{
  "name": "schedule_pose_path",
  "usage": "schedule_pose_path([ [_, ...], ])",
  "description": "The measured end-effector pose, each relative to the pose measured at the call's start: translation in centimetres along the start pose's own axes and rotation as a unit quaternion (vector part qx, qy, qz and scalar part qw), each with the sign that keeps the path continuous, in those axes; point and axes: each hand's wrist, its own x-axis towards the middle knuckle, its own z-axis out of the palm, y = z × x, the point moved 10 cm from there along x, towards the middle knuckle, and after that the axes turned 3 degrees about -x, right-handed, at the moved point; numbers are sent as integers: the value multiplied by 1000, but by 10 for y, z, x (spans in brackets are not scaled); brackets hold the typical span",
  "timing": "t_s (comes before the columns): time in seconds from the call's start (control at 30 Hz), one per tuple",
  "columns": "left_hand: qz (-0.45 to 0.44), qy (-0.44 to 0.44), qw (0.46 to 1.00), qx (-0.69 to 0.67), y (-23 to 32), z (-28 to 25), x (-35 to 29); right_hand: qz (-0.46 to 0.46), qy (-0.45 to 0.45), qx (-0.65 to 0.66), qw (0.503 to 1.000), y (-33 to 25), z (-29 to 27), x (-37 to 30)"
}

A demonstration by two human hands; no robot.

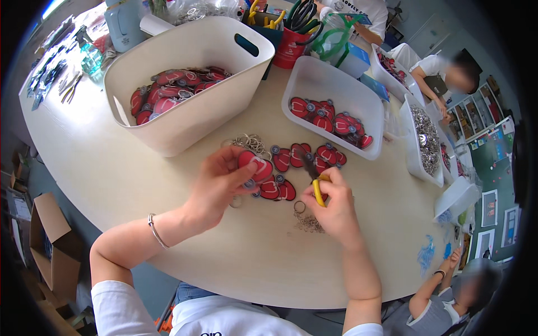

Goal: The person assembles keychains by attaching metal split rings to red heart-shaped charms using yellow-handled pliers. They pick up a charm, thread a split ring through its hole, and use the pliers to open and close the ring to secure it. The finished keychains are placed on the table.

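Note:
My left hand holds a red heart-shaped charm by its edge, just above the table. Yellow-handled pliers are gripped in my right hand, their dark jaws pointing up toward the charm. Between and beyond my hands lies a loose pile of red charms on the beige table. Several metal rings sit behind the held charm, and small rings and chain links lie under my right hand.
A large white tub with red charms stands at the back left, a smaller white bin with charms at the back right, and a bin of metal rings farther right. A red cup of scissors stands behind. Other people sit at right.

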Motion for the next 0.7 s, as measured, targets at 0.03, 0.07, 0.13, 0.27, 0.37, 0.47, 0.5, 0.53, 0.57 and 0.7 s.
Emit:
schedule_pose_path([
  [0.03, -8, -2, 1000, -10, -6, 6, -1, -22, -23, -20, 999, -2, 2, -2],
  [0.07, -17, -5, 1000, -19, -13, 12, -2, -42, -44, -39, 997, -2, 6, -9],
  [0.13, -28, -8, 999, -26, -21, 17, -5, -76, -87, -68, 991, -4, 16, -19],
  [0.27, -10, 19, 999, -45, -24, 8, -7, -102, -130, -81, 983, -6, 24, -32],
  [0.37, 48, 52, 995, -69, -8, -9, 0, -132, -154, -90, 975, -11, 30, -35],
  [0.47, 78, 57, 993, -73, 1, -15, 1, -195, -168, -125, 958, -22, 41, -39],
  [0.5, 82, 53, 993, -73, 3, -14, 2, -196, -171, -128, 957, -22, 43, -39],
  [0.53, 77, 43, 994, -65, 1, -10, 3, -197, -174, -131, 956, -22, 44, -40],
  [0.57, 74, 35, 995, -56, 0, -5, 2, -198, -170, -133, 956, -23, 43, -39],
  [0.7, 50, -20, 997, -47, -14, 9, 1, -161, -183, -100, 965, -19, 31, -37],
])
